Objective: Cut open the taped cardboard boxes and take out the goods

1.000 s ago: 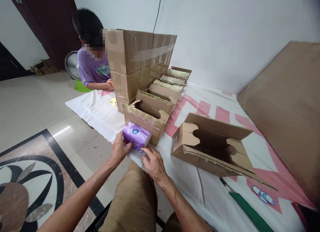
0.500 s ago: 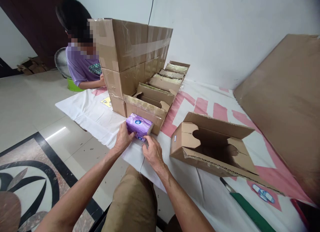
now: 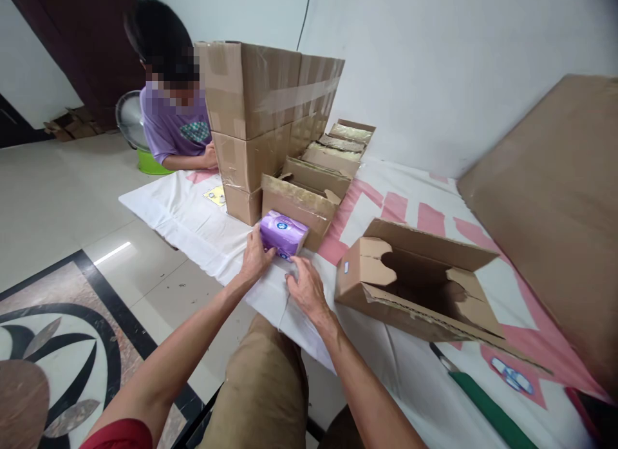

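Note:
A purple soft pack of tissues (image 3: 284,233) lies on the white tablecloth, against the front of an open cardboard box (image 3: 304,204). My left hand (image 3: 255,256) grips the pack's left end, with the thumb along its front side. At the pack's near right corner, my right hand (image 3: 309,288) has its index finger stretched toward the lower edge and its thumb apart; it grasps nothing. To the right stands another open cardboard box (image 3: 350,275) with its flaps raised and a dark inside.
Stacked taped cartons (image 3: 268,88) rise behind the pack, with several opened boxes (image 3: 347,140) beside them. A person in a purple shirt (image 3: 178,127) sits past the stack. A green-handled tool (image 3: 487,407) lies at front right. A large cardboard sheet (image 3: 555,198) leans at right.
The whole view has shifted slightly, moving things rightward. The pack looks turned a little upright against the box, and my right index finger has slid toward its lower edge.

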Action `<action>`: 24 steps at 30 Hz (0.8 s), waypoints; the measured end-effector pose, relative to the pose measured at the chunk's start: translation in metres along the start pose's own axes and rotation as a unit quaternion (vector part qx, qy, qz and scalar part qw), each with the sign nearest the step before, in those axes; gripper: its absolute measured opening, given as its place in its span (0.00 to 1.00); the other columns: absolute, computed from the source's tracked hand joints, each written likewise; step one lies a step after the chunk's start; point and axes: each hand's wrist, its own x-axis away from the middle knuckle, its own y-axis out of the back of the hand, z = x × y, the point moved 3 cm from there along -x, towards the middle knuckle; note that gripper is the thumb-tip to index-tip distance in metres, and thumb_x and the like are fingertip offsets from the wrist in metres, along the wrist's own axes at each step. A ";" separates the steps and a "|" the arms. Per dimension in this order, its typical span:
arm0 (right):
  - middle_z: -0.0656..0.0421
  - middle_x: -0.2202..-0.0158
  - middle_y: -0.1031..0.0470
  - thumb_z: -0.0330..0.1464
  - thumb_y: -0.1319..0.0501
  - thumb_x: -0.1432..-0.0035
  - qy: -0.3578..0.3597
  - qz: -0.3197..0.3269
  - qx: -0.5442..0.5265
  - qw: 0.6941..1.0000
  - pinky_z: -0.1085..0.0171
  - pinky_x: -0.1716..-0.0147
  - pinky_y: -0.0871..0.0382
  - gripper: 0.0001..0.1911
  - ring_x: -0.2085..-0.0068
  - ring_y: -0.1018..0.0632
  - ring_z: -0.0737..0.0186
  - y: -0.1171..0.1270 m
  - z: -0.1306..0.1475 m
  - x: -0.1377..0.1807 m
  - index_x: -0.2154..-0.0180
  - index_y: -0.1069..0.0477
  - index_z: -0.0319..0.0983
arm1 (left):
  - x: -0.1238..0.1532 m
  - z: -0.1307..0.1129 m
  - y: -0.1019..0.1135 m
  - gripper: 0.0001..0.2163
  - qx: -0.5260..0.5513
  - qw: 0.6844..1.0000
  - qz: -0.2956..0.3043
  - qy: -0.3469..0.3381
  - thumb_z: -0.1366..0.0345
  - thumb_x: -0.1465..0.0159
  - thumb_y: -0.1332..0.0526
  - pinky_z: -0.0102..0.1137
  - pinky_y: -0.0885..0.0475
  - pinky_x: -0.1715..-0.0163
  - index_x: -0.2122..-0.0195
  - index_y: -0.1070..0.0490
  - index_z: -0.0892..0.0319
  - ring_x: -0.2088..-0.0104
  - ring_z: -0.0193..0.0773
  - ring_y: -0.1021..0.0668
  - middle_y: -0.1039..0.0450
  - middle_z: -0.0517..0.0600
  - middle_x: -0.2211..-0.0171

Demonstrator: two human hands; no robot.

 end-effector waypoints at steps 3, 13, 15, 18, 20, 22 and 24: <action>0.50 0.44 0.21 0.28 0.39 0.41 0.039 0.034 -0.007 0.999 0.54 0.39 0.30 0.19 0.41 0.23 0.52 0.025 0.006 0.055 0.48 0.22 0.41 | 0.041 0.008 0.004 0.38 0.025 1.000 -0.003 -0.018 0.66 0.40 0.35 0.47 0.21 0.50 0.30 0.47 0.59 0.53 0.48 0.20 0.37 0.65 0.36; 0.59 0.65 0.15 0.36 0.39 0.36 -0.088 0.030 -0.092 0.991 0.63 0.62 0.22 0.10 0.65 0.16 0.57 0.188 -0.040 0.219 0.63 0.17 0.47 | 0.140 -0.040 -0.021 0.30 0.045 0.972 0.126 -0.194 0.57 0.35 0.36 0.55 0.28 0.38 0.32 0.39 0.52 0.32 0.58 0.32 0.41 0.63 0.31; 0.57 0.65 0.15 0.42 0.38 0.37 -0.131 -0.069 -0.078 0.986 0.61 0.63 0.22 0.11 0.64 0.16 0.54 0.219 -0.059 0.234 0.65 0.17 0.46 | 0.139 -0.063 -0.035 0.34 0.078 0.965 0.147 -0.203 0.55 0.36 0.34 0.56 0.31 0.35 0.30 0.42 0.53 0.30 0.59 0.33 0.40 0.64 0.31; 0.55 0.63 0.15 0.47 0.38 0.38 -0.192 -0.181 -0.046 0.964 0.60 0.62 0.22 0.15 0.62 0.16 0.52 0.251 -0.083 0.243 0.64 0.18 0.46 | 0.132 -0.093 -0.054 0.41 0.136 0.960 0.159 -0.186 0.51 0.38 0.31 0.57 0.35 0.34 0.28 0.48 0.52 0.29 0.59 0.35 0.43 0.64 0.29; 0.53 0.57 0.15 0.48 0.38 0.39 -0.218 -0.217 -0.040 0.951 0.59 0.62 0.22 0.17 0.61 0.17 0.53 0.260 -0.098 0.237 0.57 0.19 0.45 | 0.127 -0.109 -0.064 0.45 0.174 0.957 0.162 -0.167 0.47 0.39 0.30 0.56 0.35 0.33 0.27 0.51 0.51 0.28 0.59 0.37 0.46 0.64 0.27; 0.51 0.50 0.17 0.48 0.35 0.42 -0.220 -0.233 -0.048 0.946 0.58 0.61 0.23 0.24 0.60 0.18 0.54 0.261 -0.113 0.219 0.48 0.23 0.44 | 0.122 -0.121 -0.073 0.47 0.203 0.953 0.165 -0.156 0.45 0.41 0.30 0.54 0.34 0.34 0.26 0.51 0.51 0.28 0.59 0.38 0.47 0.64 0.26; 0.48 0.44 0.20 0.47 0.33 0.45 -0.200 -0.225 -0.080 0.950 0.56 0.58 0.22 0.34 0.58 0.18 0.54 0.256 -0.124 0.195 0.40 0.29 0.42 | 0.117 -0.131 -0.079 0.48 0.220 0.947 0.170 -0.158 0.43 0.41 0.30 0.51 0.33 0.34 0.26 0.52 0.52 0.28 0.59 0.37 0.45 0.64 0.27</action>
